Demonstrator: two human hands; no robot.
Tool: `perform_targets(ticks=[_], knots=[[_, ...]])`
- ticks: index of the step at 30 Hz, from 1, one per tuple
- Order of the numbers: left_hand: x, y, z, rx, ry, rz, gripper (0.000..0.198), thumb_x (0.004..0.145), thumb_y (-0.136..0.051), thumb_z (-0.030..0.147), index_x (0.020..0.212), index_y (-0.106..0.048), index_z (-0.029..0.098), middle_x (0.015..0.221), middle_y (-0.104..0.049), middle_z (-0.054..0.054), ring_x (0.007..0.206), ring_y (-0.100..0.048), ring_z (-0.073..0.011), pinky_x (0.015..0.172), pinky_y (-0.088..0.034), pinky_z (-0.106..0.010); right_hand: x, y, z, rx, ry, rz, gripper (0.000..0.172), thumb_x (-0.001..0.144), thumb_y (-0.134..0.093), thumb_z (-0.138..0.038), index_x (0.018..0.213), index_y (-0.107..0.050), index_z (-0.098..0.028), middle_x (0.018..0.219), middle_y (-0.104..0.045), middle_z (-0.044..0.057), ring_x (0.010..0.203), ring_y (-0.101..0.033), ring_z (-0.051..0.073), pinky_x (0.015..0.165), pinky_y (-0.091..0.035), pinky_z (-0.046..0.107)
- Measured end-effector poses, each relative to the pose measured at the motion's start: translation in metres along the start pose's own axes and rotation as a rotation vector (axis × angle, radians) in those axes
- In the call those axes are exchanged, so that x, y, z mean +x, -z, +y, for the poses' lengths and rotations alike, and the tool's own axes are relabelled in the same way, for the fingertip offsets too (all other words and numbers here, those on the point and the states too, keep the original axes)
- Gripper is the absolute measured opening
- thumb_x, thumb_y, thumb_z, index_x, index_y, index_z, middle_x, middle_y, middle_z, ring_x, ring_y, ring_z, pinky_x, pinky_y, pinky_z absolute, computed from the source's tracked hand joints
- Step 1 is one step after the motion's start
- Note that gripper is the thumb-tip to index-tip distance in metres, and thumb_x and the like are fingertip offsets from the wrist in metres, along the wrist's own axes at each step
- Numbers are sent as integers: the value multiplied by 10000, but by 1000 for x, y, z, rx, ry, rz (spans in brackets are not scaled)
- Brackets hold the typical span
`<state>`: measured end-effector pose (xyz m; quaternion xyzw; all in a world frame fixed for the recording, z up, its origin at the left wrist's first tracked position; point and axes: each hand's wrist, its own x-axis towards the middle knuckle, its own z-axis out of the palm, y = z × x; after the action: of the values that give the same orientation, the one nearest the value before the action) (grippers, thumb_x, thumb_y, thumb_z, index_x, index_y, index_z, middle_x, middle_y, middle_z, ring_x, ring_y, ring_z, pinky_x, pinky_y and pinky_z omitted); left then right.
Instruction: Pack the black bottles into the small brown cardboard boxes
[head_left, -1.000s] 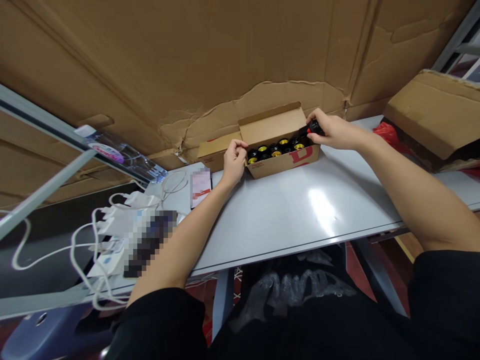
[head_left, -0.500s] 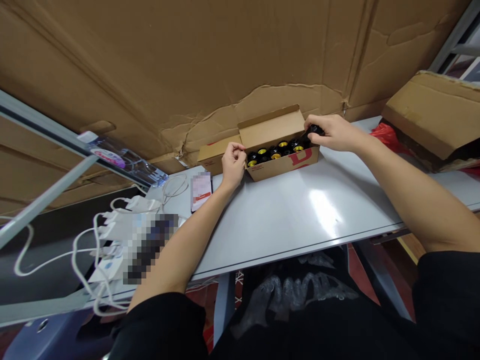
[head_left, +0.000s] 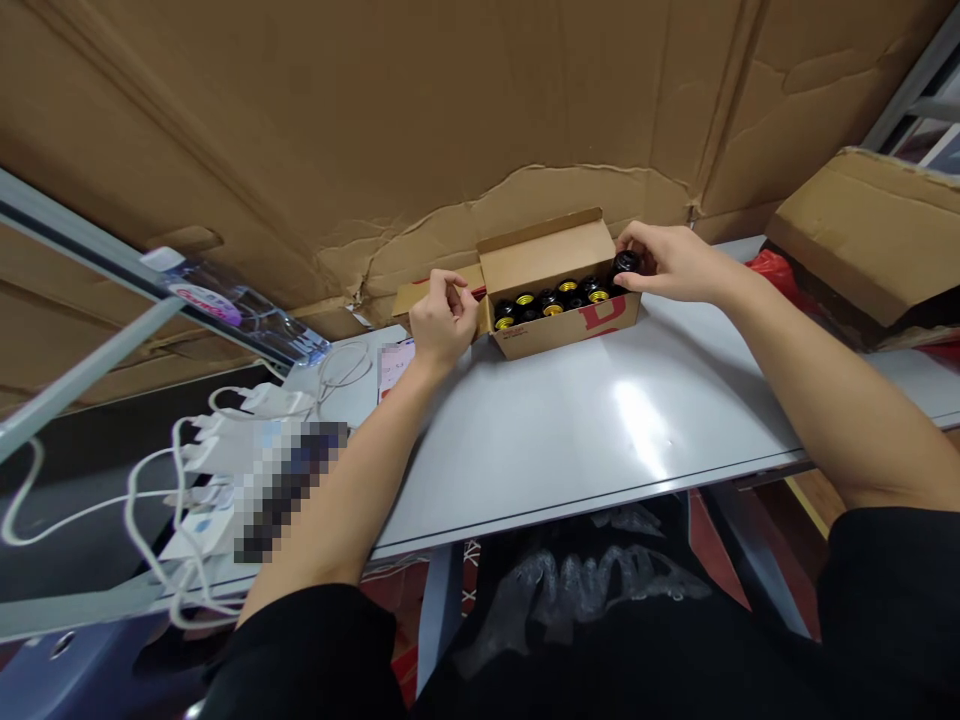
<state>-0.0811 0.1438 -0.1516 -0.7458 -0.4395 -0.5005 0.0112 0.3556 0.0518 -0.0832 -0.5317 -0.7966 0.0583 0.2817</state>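
An open cardboard box (head_left: pixel 564 328) with a red print holds several black pieces, some with yellow rings (head_left: pixel 553 311). Its back flap (head_left: pixel 547 255) stands up. At the box's right end, my right hand (head_left: pixel 664 262) grips a black round piece (head_left: pixel 625 264). My left hand (head_left: pixel 444 318) is just left of the box, its fingers curled together; whatever they may hold is too small to make out. Behind that hand lies a second, smaller cardboard box (head_left: pixel 409 298), partly hidden.
On the grey table (head_left: pixel 525 430), a phone (head_left: pixel 394 362) lies left of my left forearm. White cables and plugs (head_left: pixel 217 440) and a plastic bottle (head_left: pixel 225 300) are farther left. A large carton (head_left: pixel 862 235) and red plastic (head_left: pixel 772 268) sit at the right.
My left hand has moved left, off the box's left corner. The black piece in my right hand now shows more upright at the box's right end.
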Motion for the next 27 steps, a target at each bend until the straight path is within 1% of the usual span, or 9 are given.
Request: perform_targets(ticks=[3,5,8,12,17,19,23,26,27], knots=[[1,6,-6,54,-66,-39,101,1065,-691,228,1153,-661,267,757,-590,56,676,-603,-197,741,-392,-381,0,1,4,5,63,-3,498,988,-851,-571,1407,-894,-306,1256,-871,150,1123,-819,463,1108,-668,661],[0,6,-8,77,-83,-72,103,1071,-694,231,1169,-680,257,778,-623,42,690,-611,-195,749,-403,-384,-1,3,6,41,66,-20,540,974,-871,-553,1457,-937,-320,1322,-882,149,1180,-823,466,1160,-663,668],[-1,4,-11,129,-66,-126,121,1074,-733,209,1169,-690,271,801,-656,41,717,-625,-189,774,-423,-375,-2,4,7,81,50,-36,593,958,-896,-537,1505,-966,-322,1349,-896,155,1208,-812,471,1163,-665,673],[-3,0,-13,180,-75,-175,122,1091,-743,220,1183,-705,291,828,-697,30,742,-663,-200,780,-430,-374,-1,4,7,47,70,-68,566,975,-856,-510,1493,-988,-324,1278,-909,153,1282,-781,487,1168,-654,678],[-3,-2,-12,203,-79,-163,123,1087,-715,281,1207,-740,281,824,-714,-5,743,-689,-233,765,-425,-382,1,5,5,11,70,-138,554,1008,-771,-507,1470,-1003,-308,1328,-896,142,1156,-808,417,1142,-654,629],[-3,0,-10,210,-79,-167,135,1088,-708,291,1215,-748,274,834,-728,-17,751,-697,-240,771,-426,-382,1,6,4,-7,69,-145,538,1027,-754,-505,1465,-1006,-319,1352,-897,139,1161,-815,415,1147,-651,627],[-2,4,-7,228,-100,-198,154,1102,-679,304,1232,-749,262,852,-755,-32,758,-713,-250,773,-422,-381,1,7,8,-21,99,-147,522,1046,-757,-496,1481,-998,-335,1348,-913,134,1237,-824,447,1196,-641,661],[-1,5,-5,238,-107,-224,146,1117,-664,315,1228,-746,266,847,-757,-28,750,-710,-245,766,-408,-377,2,6,11,-26,129,-145,521,1045,-743,-473,1468,-1002,-312,1283,-914,151,1349,-819,471,1242,-642,679],[-1,5,-5,238,-111,-228,142,1122,-664,319,1226,-746,269,849,-759,-28,748,-706,-243,766,-407,-377,3,6,11,-32,136,-157,522,1049,-732,-463,1464,-1006,-304,1291,-916,159,1388,-816,475,1257,-643,684]])
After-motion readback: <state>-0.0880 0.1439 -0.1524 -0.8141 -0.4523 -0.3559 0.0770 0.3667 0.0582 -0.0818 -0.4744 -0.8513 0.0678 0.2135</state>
